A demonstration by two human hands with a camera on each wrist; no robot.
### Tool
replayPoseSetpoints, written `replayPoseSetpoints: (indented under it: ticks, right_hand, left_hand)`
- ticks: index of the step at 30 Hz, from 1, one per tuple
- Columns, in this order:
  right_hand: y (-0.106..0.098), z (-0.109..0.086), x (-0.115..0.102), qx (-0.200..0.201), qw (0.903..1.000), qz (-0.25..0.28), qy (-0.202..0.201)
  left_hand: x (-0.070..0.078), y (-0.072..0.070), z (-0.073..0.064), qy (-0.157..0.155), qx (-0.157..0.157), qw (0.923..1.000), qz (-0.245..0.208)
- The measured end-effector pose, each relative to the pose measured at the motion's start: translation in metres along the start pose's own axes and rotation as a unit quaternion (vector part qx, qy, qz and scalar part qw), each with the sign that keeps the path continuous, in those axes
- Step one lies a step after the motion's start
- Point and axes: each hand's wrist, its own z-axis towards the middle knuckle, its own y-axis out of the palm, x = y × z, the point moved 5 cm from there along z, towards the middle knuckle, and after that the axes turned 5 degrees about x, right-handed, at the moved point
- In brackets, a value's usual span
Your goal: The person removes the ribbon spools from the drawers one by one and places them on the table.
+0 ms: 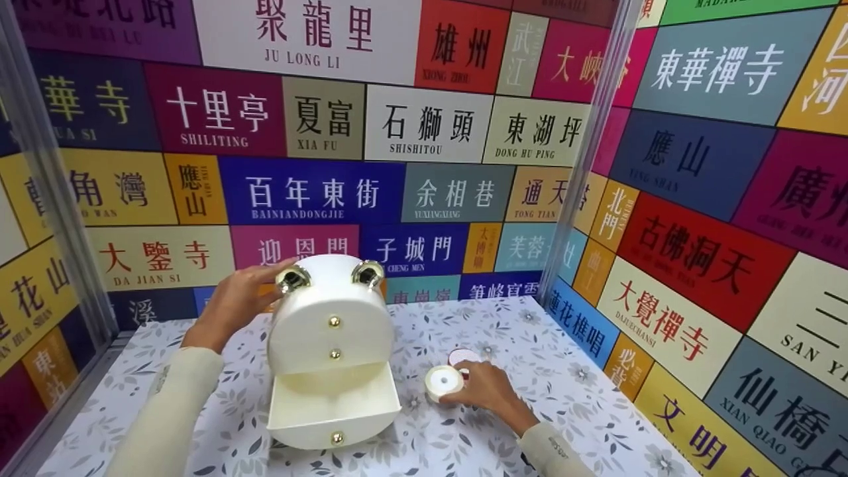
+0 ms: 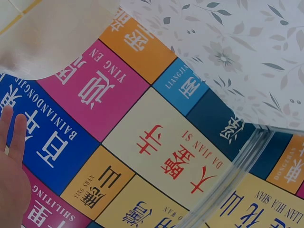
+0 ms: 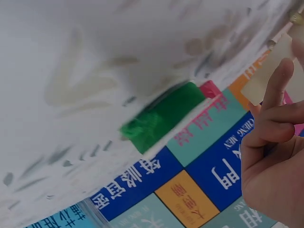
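Observation:
A white chest of small drawers (image 1: 331,285) with gold-rimmed frog eyes stands on the table, its bottom drawer (image 1: 331,397) pulled out and bare inside. Against its upper left side, by one eye, rests my left hand (image 1: 242,301), fingers extended and partly hidden behind it. My right hand (image 1: 487,387) pinches a cream ribbon spool (image 1: 442,382) just right of the drawer. Behind those fingers sits a second spool (image 1: 464,356) with a pale pinkish face. The right wrist view has a green ribbon spool (image 3: 166,116) on the tabletop, with a bit of red beside it.
The table carries a white leaf-patterned cloth (image 1: 530,437). Walls of coloured panels (image 1: 430,126) with printed characters close in the back and the right. Clear strips (image 1: 589,132) run up the corners.

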Motion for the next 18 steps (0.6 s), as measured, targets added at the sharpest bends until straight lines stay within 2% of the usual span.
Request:
replayPoseSetpoints:
  ticks: [8,18]
  right_hand:
    - [0.009,-0.007,0.012,-0.027,0.9992,0.023,0.019]
    - [0.008,-0.01,0.016,-0.014,0.9998,0.013,0.001]
  left_hand:
    - [0.0,0.0,0.001,0.016,0.011,0.9997,0.012]
    - [0.001,-0.001,0.0,-0.001,0.006,1.0,-0.003]
